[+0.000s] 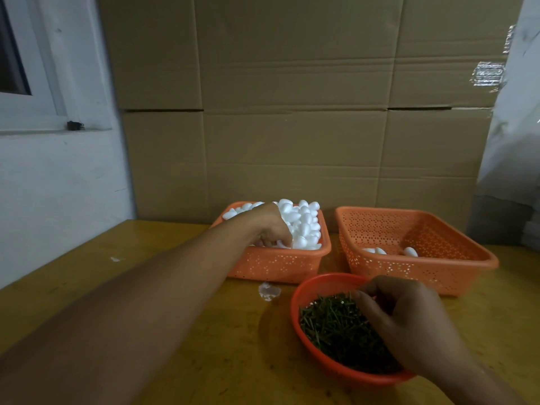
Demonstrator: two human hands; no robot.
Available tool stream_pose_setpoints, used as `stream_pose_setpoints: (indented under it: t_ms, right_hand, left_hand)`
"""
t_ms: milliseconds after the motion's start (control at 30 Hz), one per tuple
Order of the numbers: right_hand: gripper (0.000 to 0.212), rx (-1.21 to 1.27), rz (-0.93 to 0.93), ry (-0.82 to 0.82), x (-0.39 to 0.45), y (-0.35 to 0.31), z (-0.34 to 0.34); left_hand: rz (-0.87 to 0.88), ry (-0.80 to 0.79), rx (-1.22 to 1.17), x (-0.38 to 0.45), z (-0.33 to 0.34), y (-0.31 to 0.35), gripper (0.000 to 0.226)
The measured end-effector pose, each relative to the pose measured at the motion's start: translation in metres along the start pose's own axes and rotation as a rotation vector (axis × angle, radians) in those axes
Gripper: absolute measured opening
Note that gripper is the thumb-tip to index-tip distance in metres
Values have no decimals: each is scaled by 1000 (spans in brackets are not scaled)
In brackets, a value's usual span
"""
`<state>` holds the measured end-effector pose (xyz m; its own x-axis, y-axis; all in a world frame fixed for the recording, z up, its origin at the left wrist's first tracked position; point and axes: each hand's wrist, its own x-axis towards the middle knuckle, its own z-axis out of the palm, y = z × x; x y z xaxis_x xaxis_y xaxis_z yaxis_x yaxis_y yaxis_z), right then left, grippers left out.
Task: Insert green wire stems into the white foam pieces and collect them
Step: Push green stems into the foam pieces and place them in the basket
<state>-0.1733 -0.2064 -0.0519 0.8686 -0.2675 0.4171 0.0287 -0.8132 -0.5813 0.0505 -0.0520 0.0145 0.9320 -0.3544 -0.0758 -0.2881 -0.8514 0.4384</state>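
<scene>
An orange perforated basket [274, 266] at centre is heaped with white foam pieces [305, 223]. My left hand [270, 225] reaches into it, fingers curled down among the pieces near the front wall; what they hold is hidden. A round orange bowl [301, 290] in front holds a pile of green wire stems [336, 320]. My right hand [409, 320] hovers over the bowl, fingertips pinched together at the stems. A second orange basket [438, 270] on the right holds three foam pieces [410, 251].
Everything stands on a yellow wooden table [146, 287]. A wall of cardboard boxes [292, 112] rises right behind the baskets. A small white foam scrap [268, 291] lies between the left basket and the bowl. A white wall and window frame are at left.
</scene>
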Motion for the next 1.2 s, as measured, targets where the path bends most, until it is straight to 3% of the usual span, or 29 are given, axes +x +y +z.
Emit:
stream_pose_setpoints:
  t_ms: [133, 233, 433, 900, 1067, 1200]
  right_hand:
    - [14, 0, 1, 3, 0, -1, -1]
    - [13, -3, 3, -2, 0, -1, -1]
    - [15, -12, -19, 2, 0, -1, 1]
    - [14, -62, 2, -4, -1, -3, 0]
    - [10, -255, 7, -239, 2, -5, -5]
    - [25, -418, 25, -348, 5, -7, -5]
  left_hand:
    - [40, 140, -109, -14, -1, -8, 37]
    - [191, 223, -270, -21, 4, -16, 9]
    - [473, 305, -562, -54, 24, -16, 15]
    - [601, 78, -863, -118, 64, -18, 28]
    - [644, -14, -936, -124, 75, -24, 14]
    - [670, -30, -960, -128, 78, -21, 16]
